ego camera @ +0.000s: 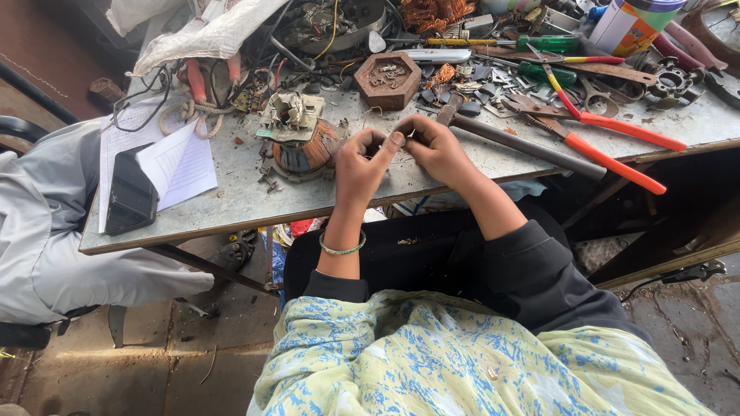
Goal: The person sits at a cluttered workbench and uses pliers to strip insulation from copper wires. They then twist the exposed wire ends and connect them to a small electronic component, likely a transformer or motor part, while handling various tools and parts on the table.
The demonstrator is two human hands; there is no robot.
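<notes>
Both forearms reach forward over the desk [231,166] edge. Left hand [361,166] and right hand [435,150] meet fingertip to fingertip, grips pinched together on a small wire [406,135], just beside the coil [302,150].

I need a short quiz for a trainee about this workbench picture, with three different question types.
1. True or false: the left hand and right hand meet above the table edge.
2. Which lies right of the hands? A) orange-handled pliers B) white paper sheets
3. What is on the left wrist?

Key:
1. True
2. A
3. A green bangle
</notes>
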